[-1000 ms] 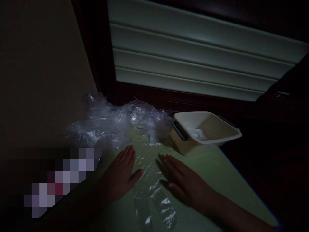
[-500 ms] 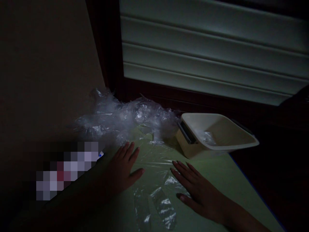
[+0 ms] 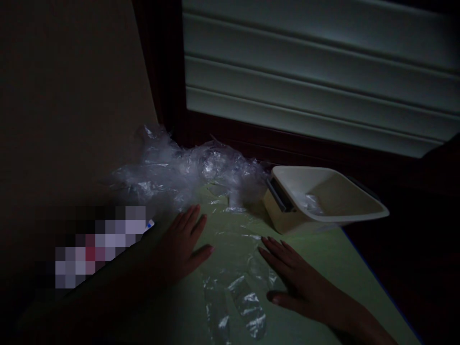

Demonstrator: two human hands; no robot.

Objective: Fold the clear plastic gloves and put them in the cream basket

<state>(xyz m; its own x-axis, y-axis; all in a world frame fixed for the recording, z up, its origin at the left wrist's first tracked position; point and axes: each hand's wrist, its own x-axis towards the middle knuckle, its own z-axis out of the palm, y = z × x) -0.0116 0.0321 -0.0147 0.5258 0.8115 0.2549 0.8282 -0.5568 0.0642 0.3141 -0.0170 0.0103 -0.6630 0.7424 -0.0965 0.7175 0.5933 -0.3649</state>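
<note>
My left hand [image 3: 185,244] lies palm down with fingers apart at the left edge of a thin clear plastic sheet [image 3: 230,235] on the green table. On the sheet's right side rests my right hand [image 3: 294,275], also palm down, its thumb held away from the fingers. Neither hand grips anything. Between and below them are clear plastic pieces [image 3: 249,306] on the tabletop. A big heap of crumpled clear plastic [image 3: 212,165] sits beyond my left hand.
A cream bin [image 3: 345,191] with dark handles stands at the back right, some clear plastic inside. A blurred-out package [image 3: 104,244] lies at the left. Behind are a wall and a slatted panel [image 3: 305,81]. The green table [image 3: 359,287] has a blue right edge.
The view has shifted slightly. My right hand has moved a little to the right, and the plastic under it looks flatter. My left hand is nearly unchanged.
</note>
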